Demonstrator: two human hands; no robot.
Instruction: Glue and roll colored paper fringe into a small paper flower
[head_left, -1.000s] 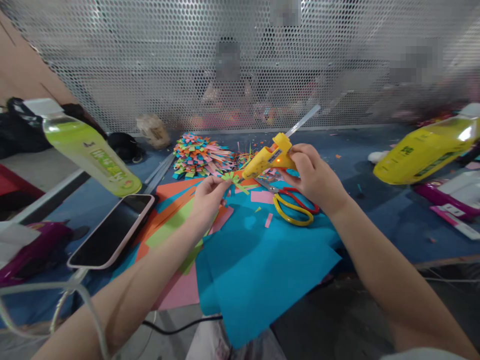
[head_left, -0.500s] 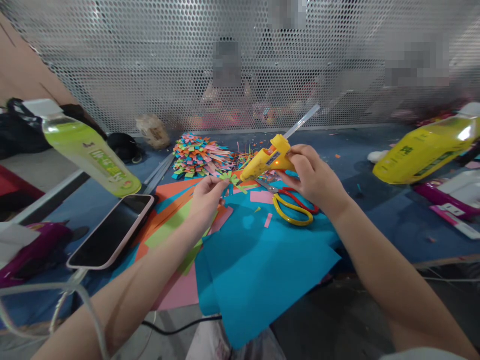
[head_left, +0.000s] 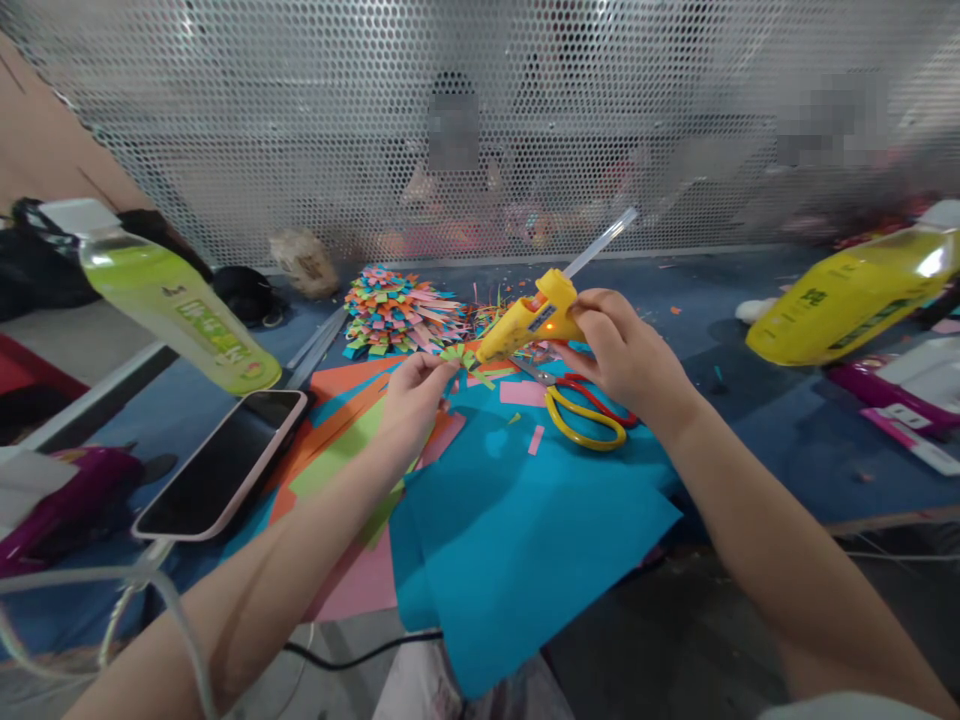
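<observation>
My right hand point(head_left: 626, 355) grips a yellow hot glue gun point(head_left: 529, 317) with a clear glue stick point(head_left: 600, 243) poking out of its back and a small orange light lit on its side. Its nozzle points down-left at a small green paper strip piece point(head_left: 463, 360) pinched in the fingers of my left hand point(head_left: 409, 393). Both hands hover over a large blue paper sheet point(head_left: 517, 520). Yellow and red scissors point(head_left: 585, 412) lie on the sheet just below my right hand.
A pile of coloured paper pieces point(head_left: 394, 312) lies behind the hands. A phone point(head_left: 221, 462) rests left, next to a green drink bottle point(head_left: 172, 298). A yellow bottle point(head_left: 851, 297) lies at the right. Orange, green and pink sheets point(head_left: 341, 450) sit under the blue one. A perforated metal screen point(head_left: 480, 120) closes the back.
The glue gun has dipped slightly and shifted left toward the green piece. My left hand has stayed almost still.
</observation>
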